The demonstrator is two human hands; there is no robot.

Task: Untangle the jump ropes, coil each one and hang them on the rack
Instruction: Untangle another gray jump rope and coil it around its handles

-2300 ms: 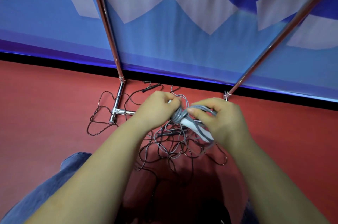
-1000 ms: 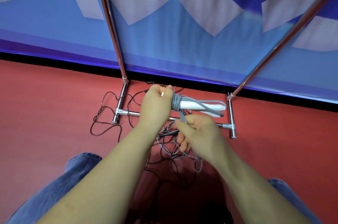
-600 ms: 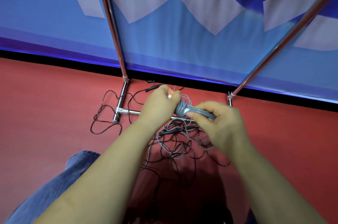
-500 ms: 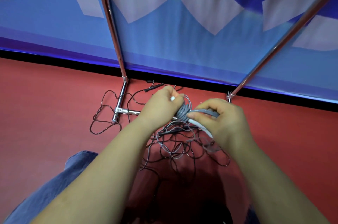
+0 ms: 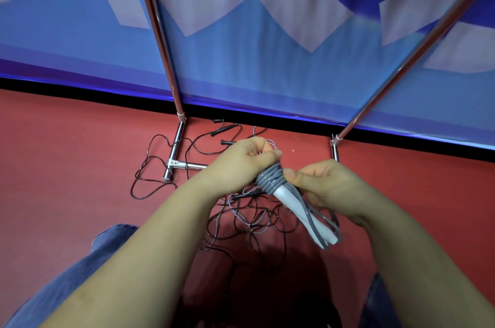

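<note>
Grey rope [image 5: 270, 179] now wound in several tight turns round white handles [image 5: 294, 202]. Left hand [image 5: 241, 164] grips bundle's upper end; right hand [image 5: 324, 185] pinches the wraps at thumb tip, having swung bundle downward. Coil near done; black ropes [image 5: 257, 218] remain tangled below the fingers.

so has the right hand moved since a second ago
Yes. The right hand has come up and rightward, away from the rack's floor crossbar, now beside the grey wraps.

Even, fairly bright indoor light from above. A soft dark shadow pools on the red floor [image 5: 67, 167] below the forearms. The chrome rack poles [image 5: 158, 33] carry thin glare streaks and splay outward with wide-angle distortion. Focus is sharp centrally, softer toward the edges.
</note>
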